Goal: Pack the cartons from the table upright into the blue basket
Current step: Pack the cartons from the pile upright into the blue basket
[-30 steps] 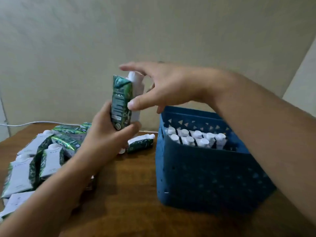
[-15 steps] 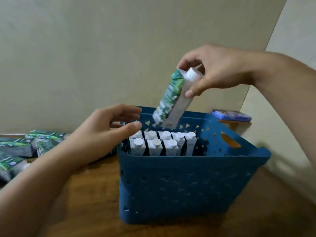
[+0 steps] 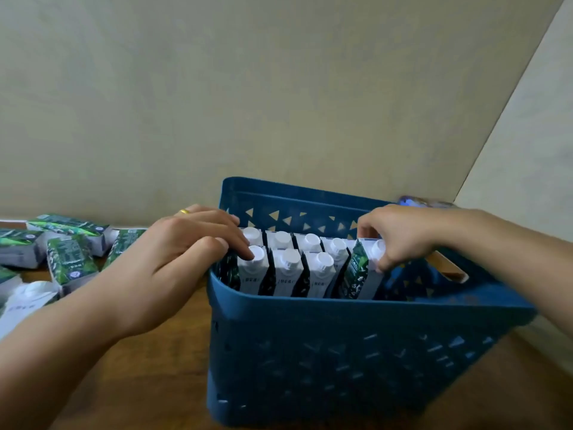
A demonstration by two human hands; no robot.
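The blue basket [image 3: 356, 352] stands on the wooden table [image 3: 148, 383], two rows of white-capped cartons [image 3: 286, 271] upright inside. The right hand [image 3: 403, 234] pinches the green carton [image 3: 359, 271] at the right end of the near row, fingers curled over its cap, thumb against its side; it stands almost upright. The left hand [image 3: 183, 246] rests its straight fingers on the leftmost caps. More cartons on the table [image 3: 69, 259] lie flat, left of the basket.
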